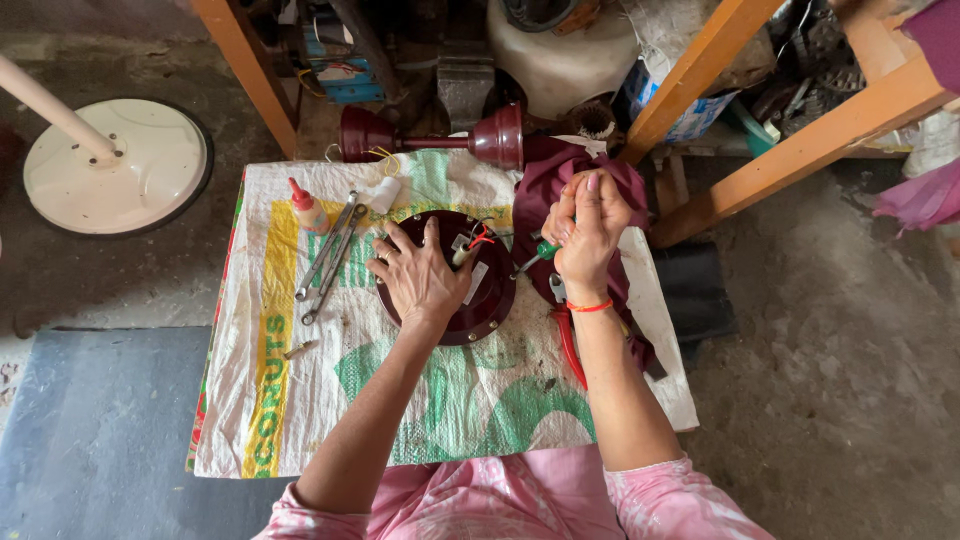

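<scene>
Left hand point(422, 275) lies spread flat, gripping nothing, on the round maroon housing point(452, 280) at the middle of the surface point(330, 420), while the right hand point(585, 235) is clenched around a green-handled screwdriver point(536, 253) just beside the housing's right edge. Open sacking with green and yellow print lies toward the near edge. A small red-capped bottle point(308, 207) and two wrenches point(332, 258) sit at the far left.

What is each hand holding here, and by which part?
The right hand grips a green-handled screwdriver by its handle. The left hand holds nothing; it lies flat on the round maroon cover.
</scene>
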